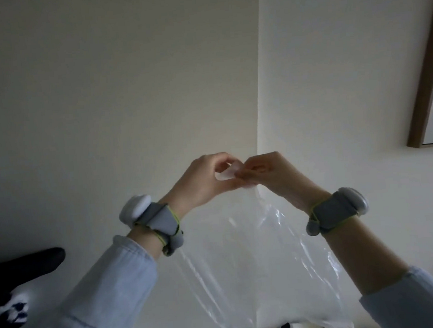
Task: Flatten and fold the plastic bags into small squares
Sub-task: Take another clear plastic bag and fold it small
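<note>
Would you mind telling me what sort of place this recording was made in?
Probably a room in a home or office: plain off-white walls meeting at a corner, and a dark wooden frame at right, perhaps a door or window. Little else shows.

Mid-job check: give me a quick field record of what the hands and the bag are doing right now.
left hand: raised in front of the wall, fingers pinching the top of the bag
right hand: raised beside the left, fingertips pinching the same top edge
plastic bag: clear, hanging down from both hands, crinkled, not flat
fold state: no folds visible yet
wrist bands: grey, one on each wrist
wall: plain, pale, behind the hands
dark object: lower left, cannot tell what it is
</note>
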Available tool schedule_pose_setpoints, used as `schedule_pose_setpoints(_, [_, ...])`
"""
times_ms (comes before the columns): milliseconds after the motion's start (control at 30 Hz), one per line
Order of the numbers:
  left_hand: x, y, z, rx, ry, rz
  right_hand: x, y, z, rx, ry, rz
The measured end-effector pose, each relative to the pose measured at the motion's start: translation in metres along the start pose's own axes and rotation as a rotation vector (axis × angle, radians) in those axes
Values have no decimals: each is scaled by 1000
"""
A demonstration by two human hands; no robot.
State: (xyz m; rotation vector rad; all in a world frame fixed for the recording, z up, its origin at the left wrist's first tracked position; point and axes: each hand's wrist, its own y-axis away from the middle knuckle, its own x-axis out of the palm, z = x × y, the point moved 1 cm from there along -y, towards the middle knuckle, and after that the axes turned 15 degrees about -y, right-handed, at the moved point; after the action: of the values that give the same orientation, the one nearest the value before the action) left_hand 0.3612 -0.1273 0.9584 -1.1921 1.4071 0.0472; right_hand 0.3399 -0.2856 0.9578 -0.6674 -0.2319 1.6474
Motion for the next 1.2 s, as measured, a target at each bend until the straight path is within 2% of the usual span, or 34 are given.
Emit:
schedule_pose_setpoints(67, [2, -5, 6, -44, 163, 15, -5, 5, 4, 3, -49, -16])
schedule_pose_setpoints(167, [-4, -5, 16, -140, 343, -62, -28, 23, 6, 33, -50, -33])
schedule_pose_setpoints(267, [-15, -6, 28, -224, 429, -177, -45, 58, 2, 22, 66, 30])
schedule_pose_setpoints(367, [-22, -7, 33, -255, 479, -244, -38, 102, -26, 21, 237, 21])
schedule_pose_setpoints(433, [-27, -7, 35, -278, 525, -264, -25, 120, -49, 13, 225, -48])
schedule_pose_setpoints(533, [-30, -9, 37, -308, 612, -210, -20, 111, -77, -15, 98, -217])
schedule_pose_setpoints(600, [-32, -11, 38, -344, 700, -185, -21, 98, -84, -4, 86, -238])
schedule_pose_setpoints(767, [-46, -13, 46, -404, 718, -178, -24, 88, -103, -24, 153, -192])
schedule_pose_setpoints(867, [-56, -19, 46, -436, 673, -190, -29, 90, -121, 56, 305, -139])
schedule_pose_setpoints(933, [-60, -22, 48, -451, 643, -194, -31, 94, -130, 161, 330, -15])
schedule_pose_setpoints(1000, [-62, -23, 49, -453, 606, -188, -34, 100, -133, 289, 270, 132])
schedule_pose_setpoints(1100, [-63, -24, 47, -423, 475, -167, -42, 110, -131, 445, 47, 307])
schedule_pose_setpoints(1167, [-62, -24, 46, -405, 436, -175, -46, 118, -122, 470, -177, 300])
schedule_pose_setpoints(1200, [-61, -24, 46, -392, 423, -189, -50, 119, -118, 442, -306, 240])
